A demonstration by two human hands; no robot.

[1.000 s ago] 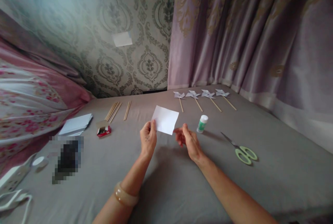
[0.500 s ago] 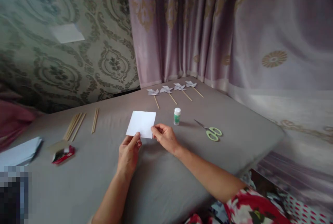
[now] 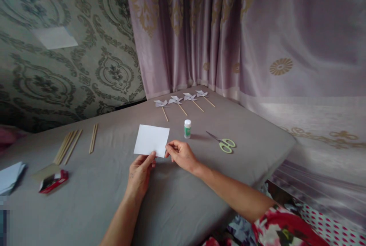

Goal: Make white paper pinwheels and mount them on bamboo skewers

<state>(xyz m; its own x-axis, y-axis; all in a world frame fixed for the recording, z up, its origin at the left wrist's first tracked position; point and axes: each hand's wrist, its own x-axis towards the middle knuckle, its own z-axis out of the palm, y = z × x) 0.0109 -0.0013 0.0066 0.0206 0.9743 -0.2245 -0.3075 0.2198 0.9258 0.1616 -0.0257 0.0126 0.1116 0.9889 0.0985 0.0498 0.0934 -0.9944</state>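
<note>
A plain white sheet of paper (image 3: 151, 139), roughly square, is held up above the table. My left hand (image 3: 142, 170) grips its lower edge, thumb on top and fingers beneath. At the paper's lower right corner, my right hand (image 3: 180, 154) is closed with fingertips pinched on the edge. Just beyond the right hand a glue stick (image 3: 187, 130) with a white cap and green label stands upright. Scissors (image 3: 224, 144) with light green handles lie farther right, their tips pointing away to the left.
Several paper pinwheels on sticks (image 3: 175, 100) lie in a row at the table's far corner. To the left are loose wooden sticks (image 3: 67, 145), an open red box (image 3: 53, 181) and stacked paper (image 3: 10, 177). Curtains (image 3: 177, 48) hang behind the grey-covered table (image 3: 183, 215).
The view has turned a little to the right, so the things on the table appear shifted left. Both hands still hold the paper, which appears slightly lower and tilted a bit differently.
</note>
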